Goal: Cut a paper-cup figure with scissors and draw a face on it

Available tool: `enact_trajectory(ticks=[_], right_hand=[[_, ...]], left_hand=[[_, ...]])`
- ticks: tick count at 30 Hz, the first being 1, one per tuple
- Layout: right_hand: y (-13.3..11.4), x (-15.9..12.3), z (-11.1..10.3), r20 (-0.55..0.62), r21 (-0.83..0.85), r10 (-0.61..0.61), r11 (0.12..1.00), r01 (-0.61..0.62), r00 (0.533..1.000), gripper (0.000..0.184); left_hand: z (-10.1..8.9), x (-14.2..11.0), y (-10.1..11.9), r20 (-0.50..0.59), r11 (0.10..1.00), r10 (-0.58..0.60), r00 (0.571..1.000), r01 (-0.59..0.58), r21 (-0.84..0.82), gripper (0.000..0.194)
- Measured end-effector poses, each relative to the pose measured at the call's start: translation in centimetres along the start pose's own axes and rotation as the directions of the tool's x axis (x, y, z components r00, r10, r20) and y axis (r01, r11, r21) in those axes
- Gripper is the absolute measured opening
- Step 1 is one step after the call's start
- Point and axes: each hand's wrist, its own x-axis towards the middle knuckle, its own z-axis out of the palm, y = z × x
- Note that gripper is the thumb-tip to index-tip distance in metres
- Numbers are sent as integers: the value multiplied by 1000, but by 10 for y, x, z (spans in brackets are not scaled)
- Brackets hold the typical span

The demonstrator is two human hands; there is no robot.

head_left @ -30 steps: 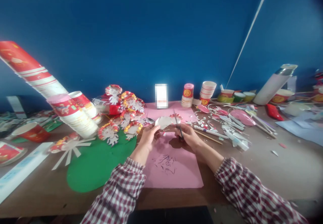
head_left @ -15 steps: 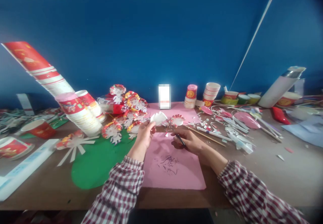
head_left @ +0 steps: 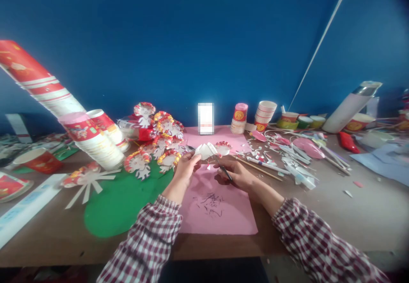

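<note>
Between thumb and fingers, my left hand [head_left: 187, 170] pinches a white paper piece [head_left: 204, 150] with a notched edge. My right hand [head_left: 236, 175] is closed around a pair of scissors [head_left: 224, 170], whose blades point up and left at the right side of the white piece. Beyond the scissors lies a round paper cutout with a curled red and yellow rim [head_left: 223, 147]. Under both hands is a pink sheet [head_left: 220, 215] with dark pen marks. Small scraps [head_left: 209, 167] sit just below the white piece.
Stacked paper cups [head_left: 96, 142] lean at the left, beside finished-looking paper figures [head_left: 166, 123] and a green sheet [head_left: 108, 215]. Wooden sticks [head_left: 255, 167], paper scraps [head_left: 298, 153], a red object [head_left: 348, 141] and a white bottle [head_left: 349, 108] are on the right. A blue wall rises behind.
The scissors first stood upright beside the white piece, then drew back lower and right, and are now against it again. My left hand tilted the piece up, then brought it back rightward.
</note>
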Motion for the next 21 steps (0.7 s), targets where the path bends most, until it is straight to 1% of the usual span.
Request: enact_trajectory(ticks=[7,10,14,21], right_hand=[[0,1,-1,-36,-8,24,1000,-24,999,43],[0,1,-1,-28,2,26,1000,-26,999,40],[1,0,0,-13,24,-1,1000,2,1000,36],[2,1,-1,-16,24,10,1000,-9,1000,37]], left_hand=[[0,0,-1,17,1000,-16,1000,15,18,28],[1,-1,0,25,1000,-19,1000,19,23,27],[1,-2,1,23,1000,-17,1000,17,22,25],[0,-1,0,21,999,-13,1000,12,36,28]])
